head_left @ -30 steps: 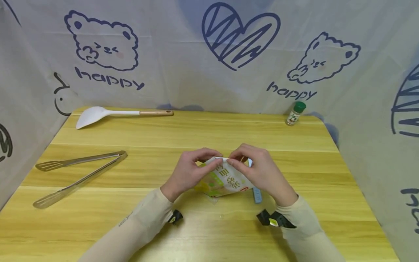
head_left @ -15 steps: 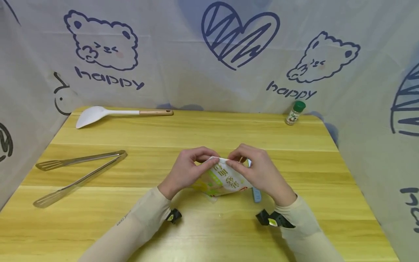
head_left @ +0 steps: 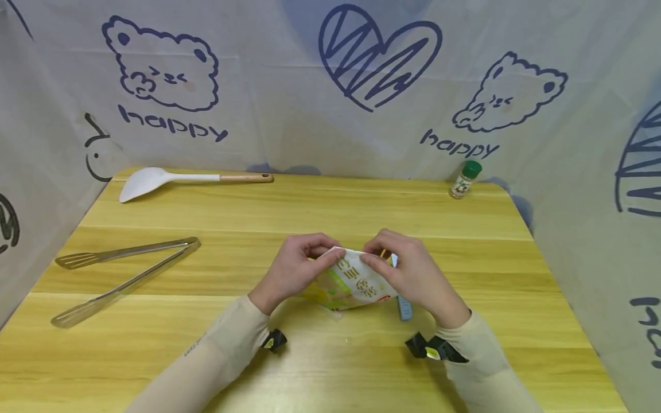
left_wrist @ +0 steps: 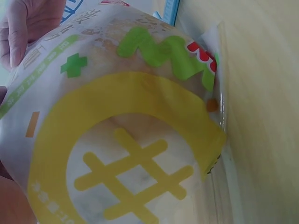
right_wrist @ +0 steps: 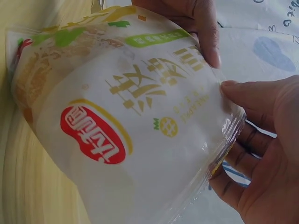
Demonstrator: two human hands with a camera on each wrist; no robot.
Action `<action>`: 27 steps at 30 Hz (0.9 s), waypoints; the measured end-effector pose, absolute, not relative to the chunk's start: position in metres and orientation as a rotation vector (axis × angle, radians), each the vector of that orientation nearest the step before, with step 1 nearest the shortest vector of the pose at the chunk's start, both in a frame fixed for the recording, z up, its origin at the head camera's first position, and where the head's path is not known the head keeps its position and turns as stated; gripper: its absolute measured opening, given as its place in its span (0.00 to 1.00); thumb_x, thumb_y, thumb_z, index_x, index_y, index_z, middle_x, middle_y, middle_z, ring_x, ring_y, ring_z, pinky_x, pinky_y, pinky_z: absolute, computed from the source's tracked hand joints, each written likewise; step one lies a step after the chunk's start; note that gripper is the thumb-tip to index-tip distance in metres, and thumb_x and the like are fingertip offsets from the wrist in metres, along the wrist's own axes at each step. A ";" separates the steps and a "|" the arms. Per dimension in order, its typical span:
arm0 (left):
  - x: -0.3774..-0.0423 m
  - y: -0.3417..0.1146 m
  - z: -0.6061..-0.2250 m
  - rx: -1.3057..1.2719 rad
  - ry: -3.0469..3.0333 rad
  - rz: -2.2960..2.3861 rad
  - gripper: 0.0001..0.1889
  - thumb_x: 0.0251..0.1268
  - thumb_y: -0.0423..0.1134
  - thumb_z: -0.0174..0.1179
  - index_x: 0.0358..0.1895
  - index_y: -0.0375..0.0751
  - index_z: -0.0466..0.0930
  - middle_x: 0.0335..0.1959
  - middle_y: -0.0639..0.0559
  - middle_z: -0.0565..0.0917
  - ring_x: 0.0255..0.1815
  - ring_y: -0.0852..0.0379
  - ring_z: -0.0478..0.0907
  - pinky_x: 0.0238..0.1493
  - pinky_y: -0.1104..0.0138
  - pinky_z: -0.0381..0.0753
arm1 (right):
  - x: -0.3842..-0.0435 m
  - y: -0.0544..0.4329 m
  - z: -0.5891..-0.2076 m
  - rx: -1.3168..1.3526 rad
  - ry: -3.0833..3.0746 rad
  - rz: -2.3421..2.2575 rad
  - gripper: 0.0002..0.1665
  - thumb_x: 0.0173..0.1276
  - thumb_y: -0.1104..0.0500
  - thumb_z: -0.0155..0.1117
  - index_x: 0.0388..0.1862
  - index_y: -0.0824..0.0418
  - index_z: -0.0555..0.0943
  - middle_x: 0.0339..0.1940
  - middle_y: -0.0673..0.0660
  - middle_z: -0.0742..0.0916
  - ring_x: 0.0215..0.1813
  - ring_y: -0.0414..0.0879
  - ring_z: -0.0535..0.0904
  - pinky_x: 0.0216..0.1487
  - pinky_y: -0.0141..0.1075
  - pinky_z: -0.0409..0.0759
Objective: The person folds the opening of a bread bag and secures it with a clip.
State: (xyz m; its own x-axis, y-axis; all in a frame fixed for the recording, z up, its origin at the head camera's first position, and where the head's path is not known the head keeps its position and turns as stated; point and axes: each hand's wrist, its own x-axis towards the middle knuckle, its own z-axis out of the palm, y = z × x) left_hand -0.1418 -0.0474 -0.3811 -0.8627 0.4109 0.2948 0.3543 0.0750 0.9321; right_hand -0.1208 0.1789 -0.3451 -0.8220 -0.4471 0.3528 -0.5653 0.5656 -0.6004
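A white, yellow and green plastic bread packet (head_left: 353,284) is held just over the table, its upper edge between both hands. My left hand (head_left: 301,261) pinches that edge on the left, thumb on the near face. On the other side my right hand (head_left: 408,265) pinches the same edge between thumb and curled fingers. In the right wrist view the packet (right_wrist: 140,130) bulges around something brown, and its seal looks unbroken where it shows. The left wrist view shows the packet's yellow printed end (left_wrist: 131,93). Partly hidden behind it lies a light blue strip-like object (head_left: 405,308).
Metal tongs (head_left: 129,278) lie spread on the left of the wooden table (head_left: 320,367). A white turner (head_left: 191,178) with a wooden handle rests along the back edge. A green-capped spice jar (head_left: 465,179) stands at the back right. Printed cloth walls (head_left: 289,115) surround the table.
The thumbs have moved slightly apart along the packet's upper edge, the left hand shifting a little left. More of the white edge shows between them. Both hands still grip the packet.
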 end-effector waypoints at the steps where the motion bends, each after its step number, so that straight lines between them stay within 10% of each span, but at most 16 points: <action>1: -0.142 -0.048 -0.381 0.819 2.269 1.946 0.07 0.68 0.37 0.63 0.40 0.36 0.86 0.31 0.52 0.88 0.30 0.55 0.85 0.28 0.64 0.81 | -0.121 0.179 -0.345 0.850 -2.635 1.099 0.02 0.69 0.59 0.67 0.37 0.57 0.84 0.32 0.44 0.82 0.33 0.38 0.76 0.33 0.37 0.77; 27: -0.145 -0.052 -0.386 0.920 2.246 1.993 0.06 0.69 0.31 0.61 0.42 0.32 0.86 0.34 0.47 0.88 0.33 0.55 0.86 0.27 0.63 0.81 | -0.122 0.183 -0.346 0.836 -2.602 1.138 0.05 0.69 0.65 0.66 0.40 0.58 0.86 0.33 0.44 0.83 0.33 0.39 0.76 0.28 0.36 0.76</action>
